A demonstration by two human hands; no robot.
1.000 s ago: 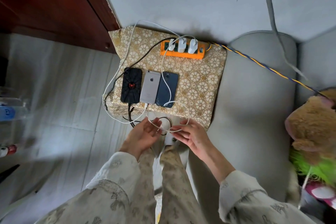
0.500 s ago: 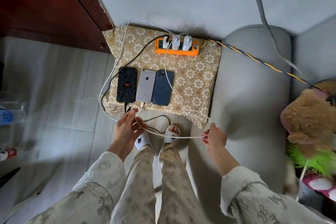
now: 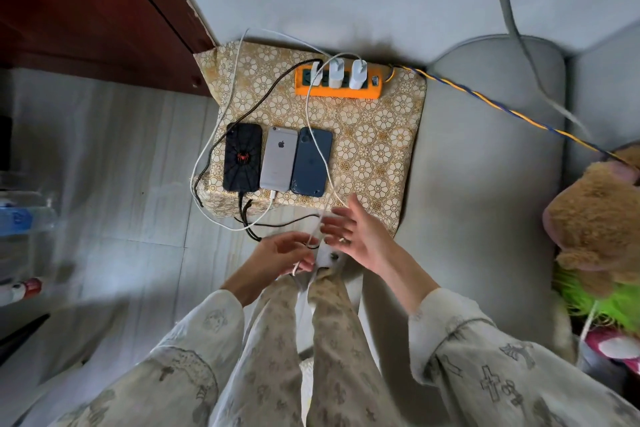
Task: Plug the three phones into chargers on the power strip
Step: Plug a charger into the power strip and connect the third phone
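Note:
Three phones lie face down side by side on a floral stool (image 3: pixel 377 135): a black phone with a spider case (image 3: pixel 242 157), a silver phone (image 3: pixel 279 159) and a dark blue phone (image 3: pixel 311 161). An orange power strip (image 3: pixel 337 89) at the stool's back holds three white chargers (image 3: pixel 336 72). A black cable enters the black phone, a white cable enters the silver one. Another white cable (image 3: pixel 317 135) runs over the blue phone down to my hands. My left hand (image 3: pixel 285 251) pinches that cable's free end. My right hand (image 3: pixel 349 230) hovers beside it with spread fingers.
A dark wooden cabinet (image 3: pixel 86 10) stands at the left by the wall. A grey sofa (image 3: pixel 485 166) lies to the right, with a brown plush toy (image 3: pixel 599 215) on it. A yellow-blue cord (image 3: pixel 502 107) leads from the strip across the sofa. Bottles (image 3: pixel 20 218) stand at far left.
My right hand let go of the white cable and came back left, fingers spread, close to my left hand. The stretched cable now hangs slack from my left hand.

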